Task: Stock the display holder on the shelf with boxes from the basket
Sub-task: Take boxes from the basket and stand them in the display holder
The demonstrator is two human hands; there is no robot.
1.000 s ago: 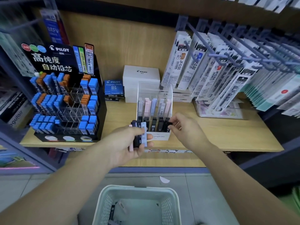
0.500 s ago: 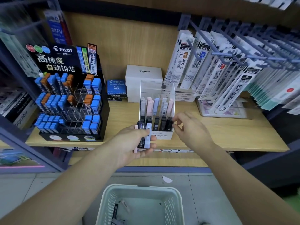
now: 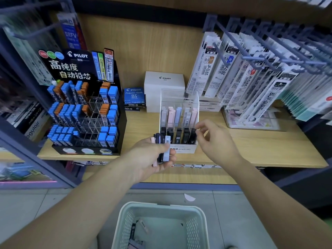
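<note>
The display holder [image 3: 185,149], clear with a white base, stands near the front edge of the wooden shelf [image 3: 255,148]. Its back row holds pastel boxes [image 3: 172,116] in pink, grey and pale blue, standing upright; its front row holds black boxes [image 3: 186,134], also upright.

Your left hand [image 3: 147,159] is just in front of the holder's left corner, fingers and thumb wrapped round a bunch of boxes [image 3: 166,150]: a pink one, dark ones and a pale blue one, held on end. Your right hand [image 3: 214,143] is at the holder's right side, with the forefinger and thumb curled in towards the top of the rightmost black box. You cannot tell from here whether they pinch it or only hover at it.

The basket [image 3: 161,205], pale green and perforated, sits on the floor below your arms, with a few loose boxes [image 3: 137,230] lying in it.

Left of the holder on the shelf stands a black rack [image 3: 115,126] of blue and orange tubes. Behind the holder are a white carton [image 3: 164,81] and a blue box [image 3: 134,96]. To the right, refill packs [image 3: 251,78] hang from hooks.
</note>
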